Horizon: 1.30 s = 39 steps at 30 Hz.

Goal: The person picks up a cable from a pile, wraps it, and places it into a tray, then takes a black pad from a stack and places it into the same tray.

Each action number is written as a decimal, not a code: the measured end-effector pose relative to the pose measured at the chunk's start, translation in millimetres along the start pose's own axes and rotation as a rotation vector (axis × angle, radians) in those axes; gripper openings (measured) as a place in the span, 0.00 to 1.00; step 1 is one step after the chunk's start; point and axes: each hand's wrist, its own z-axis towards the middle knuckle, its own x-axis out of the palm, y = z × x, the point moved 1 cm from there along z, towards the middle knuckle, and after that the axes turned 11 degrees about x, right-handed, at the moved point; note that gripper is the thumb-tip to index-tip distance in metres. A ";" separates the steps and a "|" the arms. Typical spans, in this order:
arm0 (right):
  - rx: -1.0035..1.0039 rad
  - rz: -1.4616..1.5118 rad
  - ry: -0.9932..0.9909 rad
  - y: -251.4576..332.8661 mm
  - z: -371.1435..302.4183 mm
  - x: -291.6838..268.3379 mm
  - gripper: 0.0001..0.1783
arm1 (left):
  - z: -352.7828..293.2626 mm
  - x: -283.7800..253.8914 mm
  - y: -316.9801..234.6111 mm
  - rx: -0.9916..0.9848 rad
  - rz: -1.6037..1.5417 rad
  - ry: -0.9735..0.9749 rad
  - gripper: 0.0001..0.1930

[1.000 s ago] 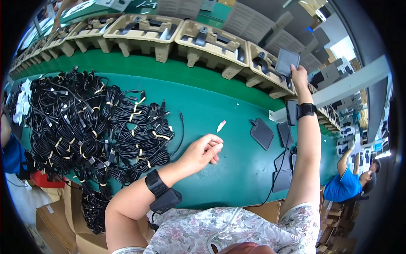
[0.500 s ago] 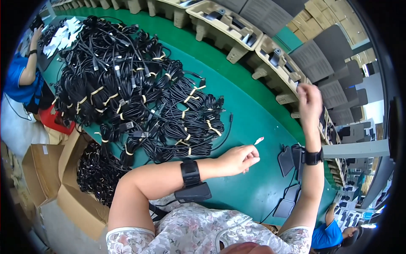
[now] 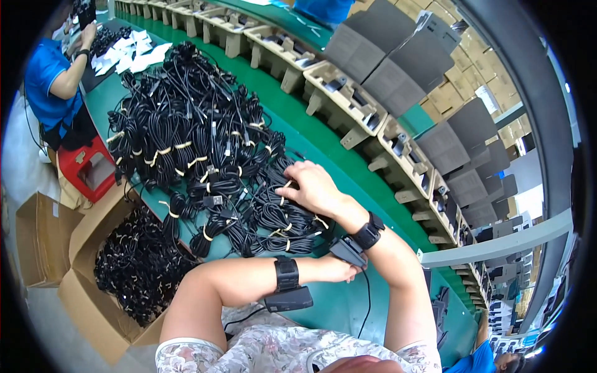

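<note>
Cable bundles (image 3: pixel 186 133) lie on the table (image 3: pixel 326 298), before the trays (image 3: pixel 333 98).

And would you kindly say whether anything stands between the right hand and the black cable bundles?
Nothing visible does: the right hand is at the right edge of the cable bundles; the left hand is not between them.

You could not read any word or number here. The grey panels (image 3: pixel 393 88) to your front right carried small lines of print, but these were too blurred for reading. The cardboard box (image 3: pixel 40 245) at your left had a small white label (image 3: pixel 56 211), also not readable.
</note>
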 end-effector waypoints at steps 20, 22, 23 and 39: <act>0.494 0.129 -0.380 -47.7 -198.4 -84.4 0.14 | 25.1 10.9 -108.5 0.826 1.025 -0.539 0.13; 0.677 0.618 -0.343 -49.4 -216.1 -78.7 0.13 | 30.4 1.3 -92.5 0.673 1.047 -0.391 0.14; 0.703 0.630 -0.339 -46.6 -221.4 -79.0 0.13 | 31.0 -4.2 -80.6 0.534 1.072 -0.254 0.14; 0.562 0.037 -0.384 -42.6 -219.2 -47.7 0.24 | 43.9 6.4 -44.0 -0.246 -0.410 -0.196 0.17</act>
